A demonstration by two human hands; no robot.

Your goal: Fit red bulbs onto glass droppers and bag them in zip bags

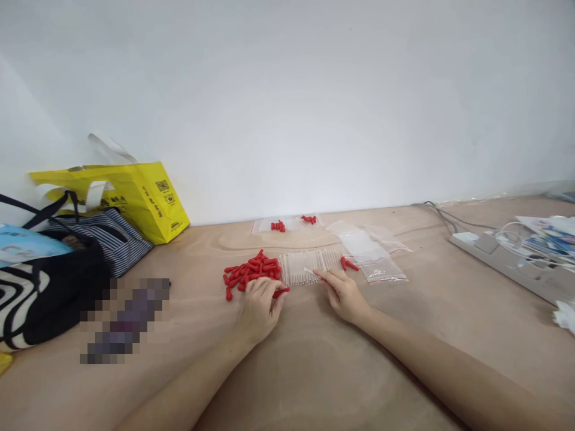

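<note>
Both hands of the person are pinching: the left hand [259, 306] holds one red piece [283, 292], the right hand [344, 294] one thin clear stick [309, 272]. Before them, toward the far edge of the tabletop [287, 371], lies the red pile [254, 268], with the row of sticks [296, 267] just beside it.

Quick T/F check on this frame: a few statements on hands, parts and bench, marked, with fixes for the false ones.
1. The left hand pinches a red piece. True.
2. The right hand hangs free. False: it pinches a pale stick.
3. The row of pale sticks lies right of the large red pile. True.
4. All red pieces lie in one pile. False: smaller red groups lie near the wall.
5. A power strip is on the right. True.
</note>
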